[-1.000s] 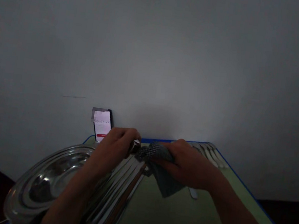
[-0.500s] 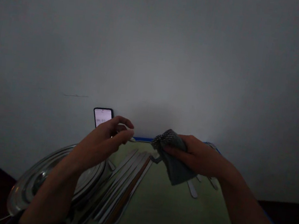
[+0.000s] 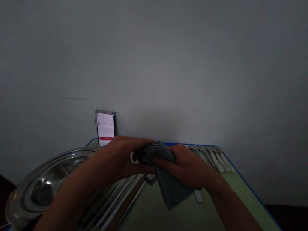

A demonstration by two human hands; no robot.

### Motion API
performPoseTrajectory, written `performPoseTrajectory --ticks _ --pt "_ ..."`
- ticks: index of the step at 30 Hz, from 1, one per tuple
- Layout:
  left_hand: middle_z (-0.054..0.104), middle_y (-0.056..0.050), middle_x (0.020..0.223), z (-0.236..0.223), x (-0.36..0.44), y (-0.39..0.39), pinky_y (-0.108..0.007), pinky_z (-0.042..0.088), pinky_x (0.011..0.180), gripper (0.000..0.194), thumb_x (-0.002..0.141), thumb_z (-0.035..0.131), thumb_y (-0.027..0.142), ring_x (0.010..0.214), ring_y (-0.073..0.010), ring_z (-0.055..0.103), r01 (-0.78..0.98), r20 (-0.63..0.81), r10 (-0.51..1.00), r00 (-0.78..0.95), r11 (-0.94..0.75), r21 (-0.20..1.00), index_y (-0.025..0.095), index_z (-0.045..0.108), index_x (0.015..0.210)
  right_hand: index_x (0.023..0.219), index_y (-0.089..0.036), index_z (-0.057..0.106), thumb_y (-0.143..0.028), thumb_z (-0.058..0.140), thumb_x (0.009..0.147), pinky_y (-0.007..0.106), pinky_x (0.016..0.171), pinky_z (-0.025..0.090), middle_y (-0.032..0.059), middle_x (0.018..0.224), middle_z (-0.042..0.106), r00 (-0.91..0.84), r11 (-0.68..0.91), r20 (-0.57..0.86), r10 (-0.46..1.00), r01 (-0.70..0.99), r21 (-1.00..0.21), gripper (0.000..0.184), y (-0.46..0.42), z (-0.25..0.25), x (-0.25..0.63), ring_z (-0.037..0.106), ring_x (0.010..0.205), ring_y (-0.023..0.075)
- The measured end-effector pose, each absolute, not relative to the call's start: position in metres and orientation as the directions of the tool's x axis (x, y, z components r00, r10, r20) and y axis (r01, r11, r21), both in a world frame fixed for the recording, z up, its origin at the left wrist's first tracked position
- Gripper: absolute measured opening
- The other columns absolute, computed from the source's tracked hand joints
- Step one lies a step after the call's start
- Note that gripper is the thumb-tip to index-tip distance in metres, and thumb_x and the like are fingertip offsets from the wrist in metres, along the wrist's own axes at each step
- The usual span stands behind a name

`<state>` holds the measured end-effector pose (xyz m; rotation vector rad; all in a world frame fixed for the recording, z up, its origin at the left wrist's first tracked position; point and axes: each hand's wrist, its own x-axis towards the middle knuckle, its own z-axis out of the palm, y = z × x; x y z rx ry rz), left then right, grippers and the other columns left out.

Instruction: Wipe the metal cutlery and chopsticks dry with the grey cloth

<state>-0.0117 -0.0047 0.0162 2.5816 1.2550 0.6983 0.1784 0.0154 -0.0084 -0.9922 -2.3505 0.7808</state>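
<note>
My right hand (image 3: 188, 167) grips a folded grey cloth (image 3: 174, 186) with a dark checked patch. My left hand (image 3: 122, 155) closes its fingers and thumb on the cloth's left end; any cutlery wrapped inside is hidden. Under my hands, several table knives (image 3: 113, 208) lie side by side, with a brown wooden stick (image 3: 124, 210) among them. One pale cutlery handle (image 3: 198, 196) shows just below my right hand. Several spoons and forks (image 3: 216, 159) are laid in a row at the far right corner.
A shiny steel bowl (image 3: 23, 193) stands at the table's left, partly behind my left forearm. A phone (image 3: 106, 127) showing a timer leans on the grey wall (image 3: 178, 58) behind. The green tabletop (image 3: 184, 229) has a blue edge.
My left hand has moved right and down to meet the cloth. The right hand and cloth have shifted slightly left, and the thin metal piece between my hands is now hidden.
</note>
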Motion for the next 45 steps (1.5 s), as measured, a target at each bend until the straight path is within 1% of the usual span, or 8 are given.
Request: performPoseTrajectory --ticks 8,15,20,25,29,34,38,45 --pt "0.067 0.005 0.063 0.03 -0.03 -0.014 -0.018 0.045 0.053 0.035 0.065 0.072 0.04 0.051 -0.0101 0.059 0.704 0.417 0.789 0.451 -0.602 0.378 0.026 0.068 0.098 0.082 -0.015 0.063 -0.049 0.049 0.081 0.02 0.052 0.037 -0.0012 0.067 0.057 -0.656 0.476 0.083 0.751 0.45 -0.756 0.037 0.016 0.003 0.201 0.048 0.059 0.0096" --pt "0.071 0.002 0.082 0.028 -0.042 -0.01 -0.018 0.05 0.063 0.039 0.067 0.074 0.034 0.068 -0.0131 0.065 0.639 0.443 0.817 0.37 -0.57 0.517 0.027 0.064 0.104 0.079 -0.014 0.062 -0.049 0.053 0.079 0.02 0.052 0.04 -0.0003 0.068 0.058 -0.639 0.361 0.007 0.769 0.426 -0.83 0.037 0.02 0.004 0.229 0.049 0.058 0.0092" --pt "0.069 0.0 0.094 0.026 -0.036 -0.011 -0.021 0.053 0.07 0.053 0.065 0.075 0.032 0.079 -0.0156 0.066 0.514 0.4 0.82 0.41 -0.57 0.641 0.028 0.059 0.115 0.082 -0.012 0.063 -0.057 0.054 0.075 0.023 0.051 0.04 0.0011 0.065 0.059 -0.489 0.196 -0.045 0.871 0.429 -0.882 0.046 0.025 -0.001 0.233 0.048 0.053 0.0096" --pt "0.069 -0.004 0.097 0.024 -0.034 -0.004 -0.025 0.056 0.069 0.051 0.073 0.068 0.033 0.074 -0.0169 0.067 0.527 0.356 0.869 0.343 -0.492 0.693 0.023 0.054 0.121 0.084 -0.014 0.065 -0.057 0.052 0.076 0.022 0.055 0.041 0.0023 0.074 0.064 -0.501 0.283 0.035 0.865 0.429 -0.858 0.045 0.024 -0.001 0.218 0.054 0.062 0.0119" --pt "0.064 -0.008 0.116 0.018 -0.033 0.005 -0.033 0.056 0.077 0.046 0.078 0.061 0.031 0.093 -0.0227 0.065 0.367 0.318 0.872 0.373 -0.453 0.813 0.022 0.051 0.122 0.089 -0.015 0.065 -0.052 0.052 0.079 0.024 0.062 0.043 0.0028 0.081 0.066 -0.547 0.335 0.076 0.834 0.392 -0.857 0.04 0.026 -0.009 0.205 0.057 0.069 0.013" --pt "0.071 -0.005 0.1 0.012 -0.03 0.009 -0.03 0.054 0.083 0.035 0.076 0.066 0.02 0.094 -0.0201 0.065 0.147 0.449 0.836 0.315 -0.51 0.847 0.021 0.058 0.11 0.093 -0.016 0.065 -0.05 0.055 0.077 0.027 0.072 0.047 0.0052 0.091 0.067 -0.577 0.193 0.057 0.815 0.178 -0.965 0.039 0.025 -0.029 0.197 0.06 0.076 0.0144" --pt "0.071 -0.004 0.098 0.012 -0.034 0.006 -0.029 0.054 0.081 0.033 0.074 0.068 0.018 0.09 -0.0198 0.067 0.057 0.483 0.813 0.327 -0.527 0.848 0.021 0.062 0.106 0.096 -0.016 0.065 -0.045 0.057 0.078 0.026 0.073 0.047 0.004 0.091 0.067 -0.59 0.196 0.057 0.805 0.173 -0.965 0.035 0.021 -0.032 0.201 0.059 0.077 0.0137" --pt "0.065 -0.001 0.114 0.019 -0.031 -0.007 -0.028 0.048 0.091 0.049 0.071 0.073 0.019 0.105 -0.019 0.06 0.231 0.439 0.738 0.512 -0.611 0.757 0.03 0.059 0.116 0.093 -0.019 0.066 -0.042 0.057 0.079 0.023 0.067 0.046 0.0001 0.086 0.068 -0.597 0.392 0.162 0.785 0.277 -0.877 0.028 0.004 -0.012 0.203 0.06 0.074 0.0124"
